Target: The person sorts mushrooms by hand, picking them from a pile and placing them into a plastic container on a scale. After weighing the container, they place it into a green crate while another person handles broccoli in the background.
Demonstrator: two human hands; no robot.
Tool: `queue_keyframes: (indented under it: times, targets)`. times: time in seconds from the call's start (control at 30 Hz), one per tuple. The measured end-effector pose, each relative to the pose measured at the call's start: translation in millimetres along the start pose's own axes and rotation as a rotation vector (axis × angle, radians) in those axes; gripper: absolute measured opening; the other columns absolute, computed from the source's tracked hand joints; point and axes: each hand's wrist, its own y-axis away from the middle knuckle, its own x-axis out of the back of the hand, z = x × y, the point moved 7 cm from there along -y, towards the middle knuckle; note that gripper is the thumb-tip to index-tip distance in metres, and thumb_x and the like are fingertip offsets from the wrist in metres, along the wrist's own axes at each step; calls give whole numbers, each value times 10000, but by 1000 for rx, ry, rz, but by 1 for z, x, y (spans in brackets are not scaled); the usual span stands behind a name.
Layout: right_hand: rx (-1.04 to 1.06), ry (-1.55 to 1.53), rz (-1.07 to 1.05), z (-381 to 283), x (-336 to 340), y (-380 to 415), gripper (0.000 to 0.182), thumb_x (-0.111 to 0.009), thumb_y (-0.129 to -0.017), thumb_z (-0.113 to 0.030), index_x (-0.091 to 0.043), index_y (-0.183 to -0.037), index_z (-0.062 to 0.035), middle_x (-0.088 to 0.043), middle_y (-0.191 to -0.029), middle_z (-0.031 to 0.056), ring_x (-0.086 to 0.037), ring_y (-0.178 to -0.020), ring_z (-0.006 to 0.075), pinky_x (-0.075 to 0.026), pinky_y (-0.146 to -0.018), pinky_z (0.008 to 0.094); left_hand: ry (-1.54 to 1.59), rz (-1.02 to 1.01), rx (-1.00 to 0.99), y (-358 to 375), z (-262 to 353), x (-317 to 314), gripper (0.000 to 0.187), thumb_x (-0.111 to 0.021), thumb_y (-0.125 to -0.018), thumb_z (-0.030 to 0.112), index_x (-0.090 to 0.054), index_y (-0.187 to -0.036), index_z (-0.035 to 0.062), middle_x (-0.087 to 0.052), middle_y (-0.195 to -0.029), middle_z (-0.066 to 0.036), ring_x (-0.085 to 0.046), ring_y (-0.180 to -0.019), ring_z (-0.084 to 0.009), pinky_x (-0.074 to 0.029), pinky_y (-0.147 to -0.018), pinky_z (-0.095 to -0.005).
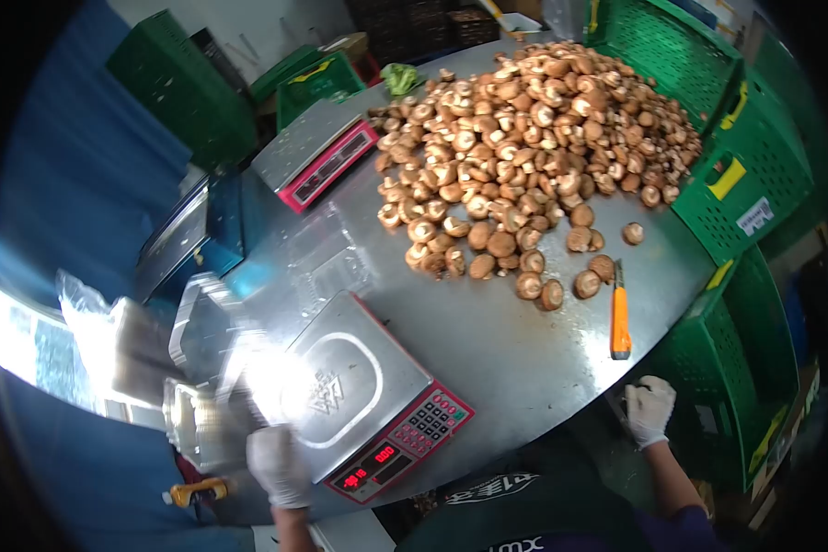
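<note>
My left hand point(280, 467), in a white glove, is blurred beside the left edge of a red-framed digital scale point(377, 373); its fingers are too smeared to read. Just beyond it are stacked clear plastic trays point(193, 428) and a blurred clear tray point(213, 317), partly lost in glare. The scale's plate is bare and its display is lit red. My right hand point(650, 409), also gloved, is closed with curled fingers below the table edge, near a green crate point(741, 340); what it holds, if anything, is hidden. An orange utility knife point(620, 322) lies on the table above it.
A large heap of brown mushrooms point(524, 138) covers the far side of the metal table point(488, 354). A second scale point(313, 152) stands at the back left. Green crates point(754, 166) line the right. A yellow bottle point(196, 492) sits at the lower left.
</note>
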Motion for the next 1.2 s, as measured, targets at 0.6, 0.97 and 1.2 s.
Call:
queue_keyframes:
  times: [0.6,0.97,1.2]
  targets:
    - [-313,-196,115,-8,-40,-58,614,-668,-859,-219,-486,-1431,-87,-539,-1012,170,-595,-891,350,-528,-775,450,186,-324,89,-109,46,-34,336,-702,-828,92,-623,-1148,28,-605,-910,-131,-607,-847,-313,-477,-763,-420]
    - [-92,-224,237,-5,-22,-184,475,-696,-857,-209,-591,-1291,-50,-564,-1186,186,-564,-1101,366,-474,-954,451,-280,-1367,159,-186,-82,-321,951,-763,-661,672,-607,-1354,40,-629,-1334,-203,-602,-1238,-329,-473,-1032,-375]
    - [-239,-404,132,-8,-62,-221,153,-677,-844,-94,-618,-979,-55,-570,-1017,154,-592,-968,375,-495,-842,484,-393,-1297,154,-172,-109,-375,454,-667,-794,419,-757,-1098,95,-702,-1163,-195,-675,-1086,-358,-519,-951,-426]
